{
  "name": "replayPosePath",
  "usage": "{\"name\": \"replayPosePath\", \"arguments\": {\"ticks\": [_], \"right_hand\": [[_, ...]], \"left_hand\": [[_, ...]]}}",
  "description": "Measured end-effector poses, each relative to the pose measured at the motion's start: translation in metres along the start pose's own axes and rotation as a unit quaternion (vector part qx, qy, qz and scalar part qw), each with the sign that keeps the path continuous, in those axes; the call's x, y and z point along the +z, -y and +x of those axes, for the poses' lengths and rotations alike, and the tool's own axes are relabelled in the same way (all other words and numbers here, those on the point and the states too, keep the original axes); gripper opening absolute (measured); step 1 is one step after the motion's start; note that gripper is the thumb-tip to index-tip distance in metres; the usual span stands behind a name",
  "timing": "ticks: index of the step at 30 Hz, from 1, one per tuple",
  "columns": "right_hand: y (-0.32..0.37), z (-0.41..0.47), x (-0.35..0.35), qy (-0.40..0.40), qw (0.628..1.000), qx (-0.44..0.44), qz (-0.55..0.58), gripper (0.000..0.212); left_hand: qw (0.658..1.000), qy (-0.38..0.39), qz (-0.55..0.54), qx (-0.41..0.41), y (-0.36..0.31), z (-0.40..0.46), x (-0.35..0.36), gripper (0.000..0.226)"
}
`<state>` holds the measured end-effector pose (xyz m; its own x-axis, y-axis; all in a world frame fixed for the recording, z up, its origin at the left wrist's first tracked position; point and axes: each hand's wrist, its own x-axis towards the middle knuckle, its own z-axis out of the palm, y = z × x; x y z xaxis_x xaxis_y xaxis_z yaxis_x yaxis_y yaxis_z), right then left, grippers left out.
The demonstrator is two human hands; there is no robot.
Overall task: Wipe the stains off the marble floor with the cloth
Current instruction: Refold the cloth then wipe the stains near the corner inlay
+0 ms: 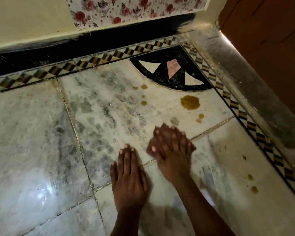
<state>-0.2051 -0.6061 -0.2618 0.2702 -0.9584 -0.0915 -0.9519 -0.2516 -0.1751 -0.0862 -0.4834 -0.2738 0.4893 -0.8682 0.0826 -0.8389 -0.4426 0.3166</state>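
A: What could have gone wrong from there?

B: No cloth showed anywhere in view, so my worry was bare skin doing the wiping. The right hand (171,149) was blurred, fingers straight and spread, apparently holding nothing. It hovered over or brushed the marble floor (32,133); I couldn't tell which. Swept forward, it could have smeared the large brown stain (190,103) across the pale slab.

A: And the other hand?

B: The left hand (129,174) lay flat, fingers straight and together, pressing the floor and gripping nothing (propping the body, I'd guess). The marble looked glossy, so a slip seemed possible.

A: Where were the stains?

B: The large one lay ahead of the right fingertips, clear of them. Small drops (144,99) sat near the black inlay (167,77); more spots (254,189) lay right of the right forearm.
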Motion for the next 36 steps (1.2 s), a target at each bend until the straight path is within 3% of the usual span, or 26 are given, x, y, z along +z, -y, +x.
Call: {"name": "replayPosePath", "arguments": {"ticks": [3,7,9,12,15,16,19,22,25,29,32,36], "right_hand": [[-0.032,-0.048,-0.004,0.032,0.999,0.014,-0.01,0.065],[-0.025,-0.013,0.001,0.007,0.975,0.218,0.032,0.068],[-0.003,0.028,0.001,0.038,0.957,0.275,0.081,0.066],[0.019,0.056,-0.001,0.06,0.982,0.17,0.065,0.065],[0.01,0.017,-0.002,0.022,1.0,-0.006,0.01,0.064],[-0.003,0.001,-0.003,0.032,0.999,-0.026,-0.001,0.064],[-0.032,-0.002,-0.015,0.099,0.988,0.109,0.047,0.065],[-0.012,0.042,-0.012,0.071,0.961,0.25,0.089,0.066],[0.018,0.059,-0.01,0.075,0.98,0.165,0.085,0.063],[-0.001,-0.004,-0.004,0.036,0.999,0.002,0.025,0.064],[-0.024,-0.04,-0.002,0.029,0.996,0.068,0.044,0.065],[0.0,-0.004,0.004,-0.004,0.98,0.183,0.077,0.064]], "left_hand": [[1.0,0.009,-0.003,-0.009,0.001,0.002,-0.004,0.068],[1.0,0.019,-0.005,-0.004,-0.002,0.002,-0.003,0.071],[1.0,0.02,-0.006,-0.001,0.001,0.002,-0.001,0.072],[1.0,0.012,-0.007,-0.001,0.001,0.0,-0.001,0.069],[1.0,0.01,-0.006,-0.004,0.001,0.002,-0.001,0.067],[1.0,0.012,-0.005,-0.004,0.001,0.001,0.0,0.066],[1.0,0.011,0.0,-0.004,0.001,0.002,0.0,0.065],[1.0,0.007,0.0,-0.001,-0.001,0.002,-0.001,0.066],[1.0,0.0,-0.008,0.006,0.0,0.002,-0.003,0.064],[0.999,0.001,-0.033,0.015,0.007,0.003,-0.003,0.06],[0.995,0.0,-0.08,0.063,0.021,0.003,-0.007,0.059],[0.992,-0.014,-0.064,0.103,0.053,0.042,-0.022,0.063]]}}
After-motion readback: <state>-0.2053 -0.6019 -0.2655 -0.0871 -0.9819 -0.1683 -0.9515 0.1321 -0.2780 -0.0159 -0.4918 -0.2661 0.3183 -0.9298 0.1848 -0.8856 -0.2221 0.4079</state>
